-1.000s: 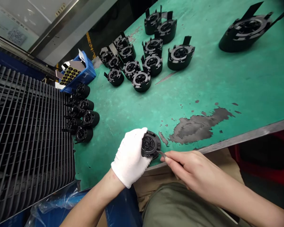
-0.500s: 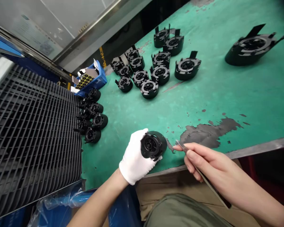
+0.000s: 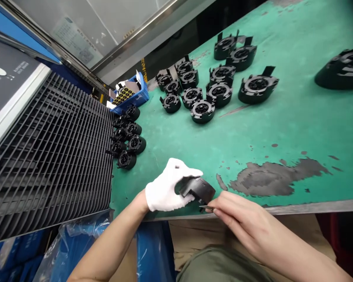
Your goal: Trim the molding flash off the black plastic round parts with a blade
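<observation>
My left hand (image 3: 166, 188), in a white glove, grips a black round plastic housing (image 3: 202, 189) above the bench's front edge. The housing is tipped so that its side wall shows and its ribbed inner face is turned out of sight. Bare, my right hand (image 3: 241, 217) pinches a pair of metal tweezers (image 3: 206, 207). Their tip reaches the housing's lower edge; I cannot tell whether it touches. Most of the tweezers are hidden behind the fingers.
Similar black housings (image 3: 202, 111) stand grouped across the green bench (image 3: 170, 137), with more (image 3: 137, 144) along a dark slatted rack (image 3: 61, 156). A blue bin (image 3: 139, 98) holds yellow-and-black round pieces. Grey worn patches (image 3: 264, 178) mark the surface.
My left hand has turned the housing from face-up onto its side. My right hand has brought the tweezers left, up to the housing. The view has shifted, so bench items sit farther right.
</observation>
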A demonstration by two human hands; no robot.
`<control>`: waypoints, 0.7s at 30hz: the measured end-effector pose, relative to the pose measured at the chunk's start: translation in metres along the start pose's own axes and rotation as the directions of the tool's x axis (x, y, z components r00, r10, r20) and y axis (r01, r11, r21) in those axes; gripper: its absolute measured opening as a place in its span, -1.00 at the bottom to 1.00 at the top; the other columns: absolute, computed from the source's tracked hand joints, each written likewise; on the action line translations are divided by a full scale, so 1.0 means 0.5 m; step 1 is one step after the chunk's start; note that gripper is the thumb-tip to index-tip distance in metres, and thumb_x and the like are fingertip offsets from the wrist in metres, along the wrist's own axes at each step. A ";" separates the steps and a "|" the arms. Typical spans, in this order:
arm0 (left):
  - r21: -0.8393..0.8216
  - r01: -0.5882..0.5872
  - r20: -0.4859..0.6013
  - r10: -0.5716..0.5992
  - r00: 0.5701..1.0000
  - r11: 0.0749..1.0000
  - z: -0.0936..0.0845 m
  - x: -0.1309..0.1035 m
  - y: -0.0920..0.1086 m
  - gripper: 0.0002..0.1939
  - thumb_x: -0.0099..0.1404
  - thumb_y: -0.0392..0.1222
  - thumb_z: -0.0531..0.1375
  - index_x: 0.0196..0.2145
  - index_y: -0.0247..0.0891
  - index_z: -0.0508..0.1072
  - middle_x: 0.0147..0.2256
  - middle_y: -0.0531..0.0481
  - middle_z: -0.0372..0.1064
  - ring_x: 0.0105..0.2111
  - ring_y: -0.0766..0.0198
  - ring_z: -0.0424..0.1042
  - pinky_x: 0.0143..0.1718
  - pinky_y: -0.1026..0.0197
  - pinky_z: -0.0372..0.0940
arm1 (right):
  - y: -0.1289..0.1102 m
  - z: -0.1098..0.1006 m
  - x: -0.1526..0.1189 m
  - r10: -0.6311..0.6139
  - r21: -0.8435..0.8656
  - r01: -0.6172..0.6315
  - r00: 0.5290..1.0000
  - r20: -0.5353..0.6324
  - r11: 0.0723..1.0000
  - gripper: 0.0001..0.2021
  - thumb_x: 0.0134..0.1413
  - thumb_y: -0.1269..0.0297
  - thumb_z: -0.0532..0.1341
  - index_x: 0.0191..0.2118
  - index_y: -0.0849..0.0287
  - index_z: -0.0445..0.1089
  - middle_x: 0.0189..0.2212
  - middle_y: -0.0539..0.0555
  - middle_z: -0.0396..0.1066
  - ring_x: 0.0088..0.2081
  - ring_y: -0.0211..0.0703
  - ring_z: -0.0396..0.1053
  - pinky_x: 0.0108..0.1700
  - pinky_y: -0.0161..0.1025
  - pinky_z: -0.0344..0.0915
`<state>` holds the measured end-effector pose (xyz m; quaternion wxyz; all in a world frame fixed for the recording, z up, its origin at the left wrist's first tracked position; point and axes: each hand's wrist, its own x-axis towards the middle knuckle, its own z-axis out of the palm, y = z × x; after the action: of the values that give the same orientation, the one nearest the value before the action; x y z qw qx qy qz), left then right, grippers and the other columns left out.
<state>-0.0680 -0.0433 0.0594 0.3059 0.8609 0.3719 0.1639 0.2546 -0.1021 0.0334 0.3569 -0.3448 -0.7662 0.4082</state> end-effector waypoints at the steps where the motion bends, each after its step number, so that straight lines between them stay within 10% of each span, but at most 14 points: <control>1: 0.004 -0.032 -0.015 0.032 0.999 0.999 0.001 -0.001 0.000 -0.19 0.39 -0.26 0.55 0.51 0.00 0.48 0.26 -0.25 0.60 0.39 -0.26 0.56 0.43 -0.41 0.66 | 0.000 -0.006 -0.002 -0.019 0.007 0.019 1.000 0.002 1.000 -0.72 0.81 0.30 0.18 0.07 -0.07 0.68 -0.21 0.02 0.72 -0.27 -0.13 0.72 -0.22 -0.29 0.63; 8: -0.038 0.023 -0.249 -0.031 0.968 0.999 0.090 -0.028 0.002 -0.13 0.32 -0.28 0.40 0.52 -0.03 0.29 0.31 -0.25 0.59 0.26 -0.18 0.74 0.36 -0.35 0.72 | 0.014 -0.036 0.009 -0.061 -0.178 0.043 0.994 -0.096 0.983 -0.56 0.82 0.23 0.24 0.60 -0.13 0.48 0.11 0.06 0.85 -0.11 -0.07 0.85 -0.13 -0.28 0.70; 21: -0.147 0.231 -0.160 -0.254 0.954 0.962 0.081 -0.042 0.006 -0.40 0.43 -0.18 0.42 0.33 -0.11 0.34 0.21 -0.27 0.57 0.16 -0.22 0.71 0.24 -0.33 0.73 | 0.027 0.010 0.059 -0.152 -0.336 0.110 0.983 -0.100 0.936 -0.81 0.79 0.35 0.20 0.17 0.02 0.59 -0.06 0.13 0.77 -0.13 0.02 0.74 -0.08 -0.08 0.58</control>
<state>-0.0599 -0.0769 0.0292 0.3434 0.7695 0.4894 0.2244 0.2386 -0.0739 0.0272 0.3680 -0.3724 -0.8210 0.2276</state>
